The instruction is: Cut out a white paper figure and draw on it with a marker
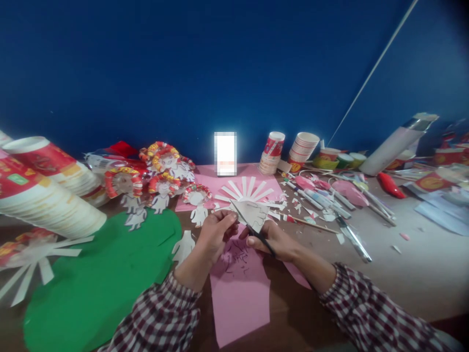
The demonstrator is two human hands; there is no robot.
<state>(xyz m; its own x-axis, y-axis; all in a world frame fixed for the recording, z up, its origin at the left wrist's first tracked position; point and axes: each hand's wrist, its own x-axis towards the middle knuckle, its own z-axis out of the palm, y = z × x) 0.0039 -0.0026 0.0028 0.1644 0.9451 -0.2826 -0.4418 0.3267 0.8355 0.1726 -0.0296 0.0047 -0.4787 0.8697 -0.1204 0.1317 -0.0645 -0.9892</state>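
In my right hand (276, 239) is a pair of scissors (261, 235) with dark handles, its blades pointing up and left. A piece of white paper (255, 213) with a drawn outline lies across the blades, between my hands. My left hand (221, 227) is closed in a pinch at the paper's left edge; its fingertips partly hide the contact. Below my hands is a pink sheet (240, 298) with dark handwriting. Just behind stands a paper cup cut into spread white strips (251, 186). A white paper figure cutout (184, 246) lies beside my left wrist.
A large green sheet (110, 274) covers the left side, with stacked paper cups (47, 200) above it. Several paper figures with red-yellow rings (161, 188) stand behind. More cup stacks (302, 149) are at the back. Markers (311, 199) and paper scraps lie right. A bright pixelated rectangle (225, 152) stands by the blue wall.
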